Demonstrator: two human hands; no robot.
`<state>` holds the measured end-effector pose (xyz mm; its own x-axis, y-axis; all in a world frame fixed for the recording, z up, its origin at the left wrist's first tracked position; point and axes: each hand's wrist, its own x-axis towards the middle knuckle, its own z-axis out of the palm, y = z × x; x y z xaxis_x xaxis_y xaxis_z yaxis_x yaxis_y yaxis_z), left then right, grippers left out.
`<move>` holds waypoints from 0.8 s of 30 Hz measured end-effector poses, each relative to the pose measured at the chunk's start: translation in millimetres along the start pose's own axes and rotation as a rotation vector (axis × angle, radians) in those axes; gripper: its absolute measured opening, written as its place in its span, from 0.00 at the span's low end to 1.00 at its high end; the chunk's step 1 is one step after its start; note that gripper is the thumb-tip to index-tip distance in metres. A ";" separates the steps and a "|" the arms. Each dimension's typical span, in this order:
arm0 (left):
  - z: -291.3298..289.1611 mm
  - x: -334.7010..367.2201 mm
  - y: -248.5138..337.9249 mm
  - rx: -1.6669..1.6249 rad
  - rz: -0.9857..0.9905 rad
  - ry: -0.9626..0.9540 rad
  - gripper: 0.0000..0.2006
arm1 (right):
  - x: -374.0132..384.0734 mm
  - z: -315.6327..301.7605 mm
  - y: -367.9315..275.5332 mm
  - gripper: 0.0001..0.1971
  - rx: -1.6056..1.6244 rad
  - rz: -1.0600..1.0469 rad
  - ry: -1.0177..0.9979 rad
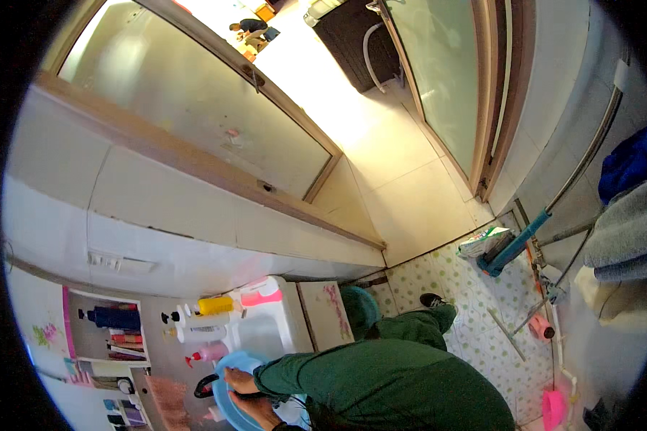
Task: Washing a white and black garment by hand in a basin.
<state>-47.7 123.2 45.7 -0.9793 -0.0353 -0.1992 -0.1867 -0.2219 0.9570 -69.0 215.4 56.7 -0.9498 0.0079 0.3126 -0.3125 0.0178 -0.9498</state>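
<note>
Both my hands are close together over a light blue basin [230,411], which stands in the white sink [260,334]. My right hand [239,380], at the end of a dark green sleeve, is closed, with a dark patch just beneath it. Below it my left hand [257,410] has its fingers curled toward the right one. Whatever lies between them is too small and shaded to make out. A black faucet [206,386] curves over the basin's rim beside my fingers. Near it stands a pink pump bottle [212,351].
More bottles, one yellow [215,306], line the sink's edge. A shelf [97,323] holds toiletries. Under the counter is a teal bucket [359,309]. A teal mop [514,248] leans by the wall, near a pink hair dryer [541,328]. Through the doorway, a person [251,30] crouches far off.
</note>
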 end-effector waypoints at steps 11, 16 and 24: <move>18.3 -6.7 12.0 0.059 0.035 0.098 0.14 | 5.4 30.3 17.3 0.39 0.476 -0.168 -0.706; 69.7 -5.6 1.1 0.134 -0.001 0.014 0.14 | 39.8 28.1 71.6 0.37 0.048 -0.257 -0.234; 36.7 -12.8 12.2 0.070 0.032 0.076 0.13 | -21.0 -19.2 -14.4 0.27 0.414 -0.123 -0.347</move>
<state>-40.4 156.7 67.7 -0.9766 -0.1159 -0.1813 -0.1631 -0.1508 0.9750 -44.4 234.3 64.1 -0.8326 -0.3008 0.4650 -0.3338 -0.3975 -0.8547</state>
